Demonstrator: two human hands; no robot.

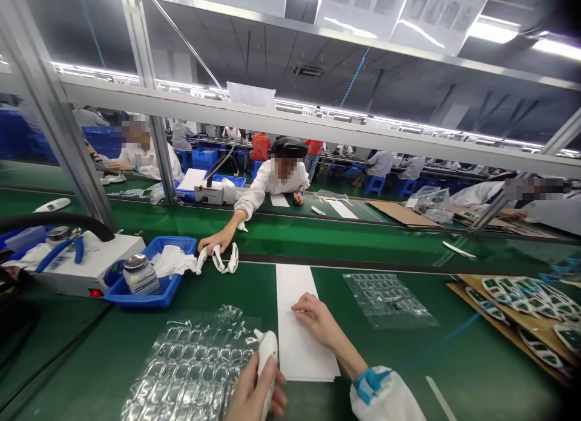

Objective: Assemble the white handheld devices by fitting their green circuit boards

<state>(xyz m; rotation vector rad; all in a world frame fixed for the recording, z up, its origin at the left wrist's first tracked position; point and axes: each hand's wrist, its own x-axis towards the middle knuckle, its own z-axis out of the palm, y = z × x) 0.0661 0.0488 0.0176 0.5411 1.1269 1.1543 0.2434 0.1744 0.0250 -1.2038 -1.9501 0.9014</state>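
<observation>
My left hand is closed around a white ear thermometer, held upright with its narrow tip pointing up and to the left. My right hand hovers over or touches a stack of white paper strips; contact cannot be made out. Its fingers are loosely bent and slightly apart, with nothing visible in them. Beside my left hand lies a clear plastic blister sheet with rows of small pockets. Across the bench, a co-worker's hand reaches to several white curved parts.
At left, a blue tray holds a jar and white cloth, next to a white box with blue-handled pliers. Another clear sheet lies right of the paper. Cardboard with several white-rimmed pieces is far right.
</observation>
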